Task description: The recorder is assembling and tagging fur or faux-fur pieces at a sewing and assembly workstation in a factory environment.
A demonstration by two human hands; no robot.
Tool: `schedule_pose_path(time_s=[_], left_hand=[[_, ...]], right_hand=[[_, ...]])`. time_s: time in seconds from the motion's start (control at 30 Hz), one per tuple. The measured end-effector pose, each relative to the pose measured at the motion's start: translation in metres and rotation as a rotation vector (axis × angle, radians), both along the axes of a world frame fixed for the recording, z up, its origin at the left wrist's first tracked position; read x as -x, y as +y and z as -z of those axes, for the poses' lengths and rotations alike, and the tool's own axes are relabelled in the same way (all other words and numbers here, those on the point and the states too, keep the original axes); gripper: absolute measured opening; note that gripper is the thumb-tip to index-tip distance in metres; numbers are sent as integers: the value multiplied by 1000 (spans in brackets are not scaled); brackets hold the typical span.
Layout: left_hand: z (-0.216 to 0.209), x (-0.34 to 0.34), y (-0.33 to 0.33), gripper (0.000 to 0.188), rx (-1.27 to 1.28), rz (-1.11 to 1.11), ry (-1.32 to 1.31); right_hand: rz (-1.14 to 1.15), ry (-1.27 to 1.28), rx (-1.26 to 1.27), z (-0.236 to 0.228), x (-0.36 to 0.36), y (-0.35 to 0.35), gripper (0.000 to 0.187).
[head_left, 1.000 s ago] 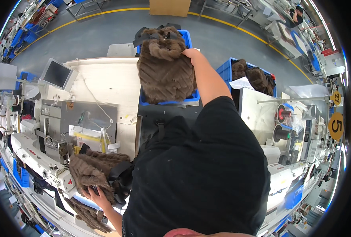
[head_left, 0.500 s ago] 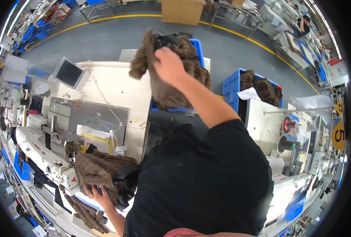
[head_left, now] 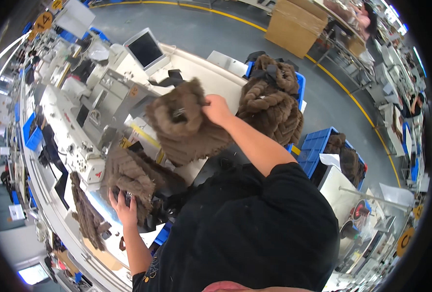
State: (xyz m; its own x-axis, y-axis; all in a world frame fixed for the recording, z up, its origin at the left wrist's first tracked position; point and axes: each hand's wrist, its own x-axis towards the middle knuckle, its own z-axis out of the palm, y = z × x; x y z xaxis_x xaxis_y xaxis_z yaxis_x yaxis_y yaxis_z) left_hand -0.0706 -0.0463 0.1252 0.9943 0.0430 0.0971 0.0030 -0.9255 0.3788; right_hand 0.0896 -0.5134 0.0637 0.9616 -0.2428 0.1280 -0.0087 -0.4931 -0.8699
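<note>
A: Right hand (head_left: pixel 218 111)?
B: Twelve o'clock, clamped on the edge of one brown fur piece (head_left: pixel 191 142), itself at ten, over the worktop (head_left: pixel 218 77).
A: Left hand (head_left: pixel 125 211)?
B: Eight o'clock, fingers upon a second fur piece (head_left: pixel 130 168); whether gripping, cannot tell.
A: Step in hand?
B: Apparently, handling one while steadying the other. The next move calls for keeping the black strap (head_left: pixel 169 79), eleven o'clock, clear.
</note>
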Motion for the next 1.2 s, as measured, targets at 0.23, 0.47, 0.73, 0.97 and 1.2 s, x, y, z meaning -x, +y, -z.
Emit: schedule_pose_path(time_s=[0.23, 0.47, 0.73, 0.97, 1.2], left_hand=[[-3, -2, -5, 48, -3, -26, -17], [-2, 0, -6, 46, 1, -27, -30], [-4, 1, -9, 46, -3, -40, -17], [-5, -1, -7, 48, 22, -41, -18], [-12, 1, -13, 48, -4, -72, -2]], right_hand=[[-49, 295, 94, 119, 2, -52, 29], [51, 447, -111, 83, -8, -13, 41], [-146, 504, -73, 93, -15, -32, 40], [-87, 606, -1, 114, 12, -58, 40], [-583, 162, 249, 35, -65, -17, 51]])
